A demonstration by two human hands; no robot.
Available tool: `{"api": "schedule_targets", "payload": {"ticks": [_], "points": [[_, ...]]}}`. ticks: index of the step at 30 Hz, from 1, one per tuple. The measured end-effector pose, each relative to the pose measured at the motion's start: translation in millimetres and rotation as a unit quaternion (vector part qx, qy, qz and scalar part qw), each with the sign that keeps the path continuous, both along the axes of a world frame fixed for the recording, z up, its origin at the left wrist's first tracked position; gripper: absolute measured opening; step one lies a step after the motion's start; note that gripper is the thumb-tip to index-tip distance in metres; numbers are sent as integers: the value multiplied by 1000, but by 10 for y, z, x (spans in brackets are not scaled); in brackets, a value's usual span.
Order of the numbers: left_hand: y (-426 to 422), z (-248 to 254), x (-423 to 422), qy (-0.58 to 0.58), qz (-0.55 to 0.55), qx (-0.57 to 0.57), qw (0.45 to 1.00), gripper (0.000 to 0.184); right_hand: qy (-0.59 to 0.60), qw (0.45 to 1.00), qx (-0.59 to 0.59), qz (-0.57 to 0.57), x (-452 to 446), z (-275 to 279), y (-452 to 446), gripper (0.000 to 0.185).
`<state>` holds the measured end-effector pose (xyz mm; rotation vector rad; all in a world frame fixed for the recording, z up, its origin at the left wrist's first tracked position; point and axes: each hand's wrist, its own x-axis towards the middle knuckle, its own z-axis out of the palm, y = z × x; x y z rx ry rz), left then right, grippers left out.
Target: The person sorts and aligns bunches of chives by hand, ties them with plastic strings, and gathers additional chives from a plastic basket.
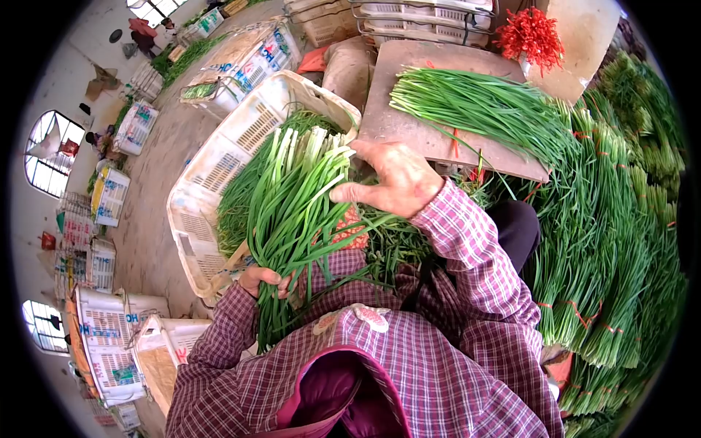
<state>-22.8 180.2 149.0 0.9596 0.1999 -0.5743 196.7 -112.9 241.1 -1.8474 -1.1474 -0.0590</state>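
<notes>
My left hand (266, 280) is wrapped round the lower, leafy part of a loose bunch of garlic chives (292, 197). Their pale stem ends point up and away from me. At the right side of those ends is my right hand (394, 179), thumb and fingers apart, its fingertips at the outer stems. Behind the bunch, more greens (237, 193) lie in a white plastic crate (208, 175). To the right, a pile of chives (475, 102) rests on a brown board (380, 120), with a red tie (456, 142) beneath it.
Many tied chive bundles (599, 241) are stacked along my right side. A cluster of red ties (531, 38) hangs at the board's far corner. Stacked crates (427, 18) stand at the back, and others (109, 343) on the left. Loose leaves (398, 252) lie by my lap.
</notes>
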Motion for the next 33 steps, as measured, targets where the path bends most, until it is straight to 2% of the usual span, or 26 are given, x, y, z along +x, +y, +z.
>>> {"api": "schedule_targets", "payload": {"ticks": [1,4,6,10,12,14,16,18,20,21,22,24,26,28,30,33], "points": [[7,-6,1,0,-2,-2,1000,55,0,1000,-1,0,13,-1,-11,59],[7,-1,0,11,4,-10,1000,50,110,994,-3,11,21,134,-98,21],[8,-7,18,22,10,-17,1000,46,78,997,29,-4,63,61,-86,20],[51,-48,77,29,-19,-12,999,48,102,994,17,-20,135,88,-154,19],[34,-40,56,39,-19,-14,999,48,50,991,93,-87,315,8,-233,20],[-34,92,14,50,39,14,998,48,80,978,83,-173,458,108,-461,22],[-45,122,-16,56,56,24,997,47,29,957,156,-244,619,78,-700,22],[-9,38,-49,30,72,19,997,49,3,937,137,-320,771,48,-985,27],[6,-6,-65,16,82,15,996,50,-18,937,-15,-349,795,-5,-1200,35],[13,-16,-53,11,80,12,997,48,-26,932,-93,-350,727,-54,-1195,42],[19,-23,-42,6,77,9,997,46,-10,911,-239,-334,592,43,-1095,43],[37,-33,-13,23,70,-3,997,46,-97,947,-149,-269,450,-199,-923,44],[53,-30,-6,52,60,-24,997,46,-34,974,-90,-205,213,-13,-643,47],[26,-31,-9,54,65,-15,996,47,-58,988,-5,-145,122,-29,-369,47],[16,-27,-4,54,70,-7,996,48,-85,991,26,-100,65,-63,-104,46],[14,5,-12,72,69,23,995,52,-75,994,-11,-84,41,-124,146,39]]}}
